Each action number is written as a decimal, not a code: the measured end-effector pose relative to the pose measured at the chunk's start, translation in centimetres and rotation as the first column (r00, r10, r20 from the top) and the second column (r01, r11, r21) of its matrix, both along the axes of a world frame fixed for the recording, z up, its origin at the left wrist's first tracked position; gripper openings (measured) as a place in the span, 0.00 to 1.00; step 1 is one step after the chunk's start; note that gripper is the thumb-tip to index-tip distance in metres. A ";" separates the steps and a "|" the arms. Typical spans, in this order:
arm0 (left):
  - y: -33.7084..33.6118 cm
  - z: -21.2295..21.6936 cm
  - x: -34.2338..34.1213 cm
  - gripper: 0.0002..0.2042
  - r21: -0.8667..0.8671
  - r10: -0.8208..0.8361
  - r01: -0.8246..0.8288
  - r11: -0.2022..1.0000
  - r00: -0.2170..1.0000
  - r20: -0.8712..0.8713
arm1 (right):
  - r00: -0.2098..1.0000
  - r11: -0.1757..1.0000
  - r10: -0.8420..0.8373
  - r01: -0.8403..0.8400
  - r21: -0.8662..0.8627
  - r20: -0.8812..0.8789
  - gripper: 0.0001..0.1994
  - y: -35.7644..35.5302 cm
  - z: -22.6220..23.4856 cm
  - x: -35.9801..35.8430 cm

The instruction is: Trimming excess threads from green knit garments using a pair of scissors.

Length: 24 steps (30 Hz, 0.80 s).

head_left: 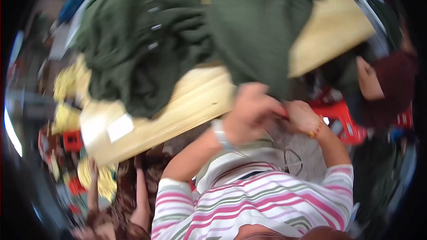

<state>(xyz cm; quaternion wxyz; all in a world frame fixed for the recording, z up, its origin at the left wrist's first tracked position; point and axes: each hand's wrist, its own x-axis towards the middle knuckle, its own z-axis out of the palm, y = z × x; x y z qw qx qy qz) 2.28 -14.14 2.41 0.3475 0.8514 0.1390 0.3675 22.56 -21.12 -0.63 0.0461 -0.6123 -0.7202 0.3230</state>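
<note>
A dark green knit garment (262,26) lies over the table and hangs past its near edge down to my hands. My left hand (254,109), smeared by motion, is closed at the hanging end of the cloth. A small red thing (281,111) shows at its fingertips, too blurred to name. Close beside it on the right, my right hand (303,116) is curled in a fist at the lower edge of the same garment. Another dark green garment (133,49) with a row of light buttons or clips lies crumpled on the left.
The pale wooden table (331,31) slants across the view, with a white paper (120,127) near its left end. A person's arms (141,195) reach up at lower left beside yellow bundles (98,180). A red plastic stool or crate (344,120) and another person's hand (369,80) are at right.
</note>
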 end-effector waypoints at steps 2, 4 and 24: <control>-2.0 0.0 1.6 0.19 0.091 -0.113 0.109 0.990 0.993 0.034 | 0.956 0.878 0.188 -0.060 0.475 -0.226 0.24 0.2 -2.4 2.0; -4.0 -1.3 2.7 0.25 0.322 0.002 -0.013 0.947 0.999 0.036 | 0.595 0.947 -0.266 0.308 -0.090 -0.759 0.24 0.5 -4.9 4.2; 2.1 9.8 -9.7 0.12 -0.442 0.454 -0.164 0.882 0.548 0.703 | 0.987 0.897 -0.131 0.079 0.434 0.091 0.18 1.4 4.2 -3.4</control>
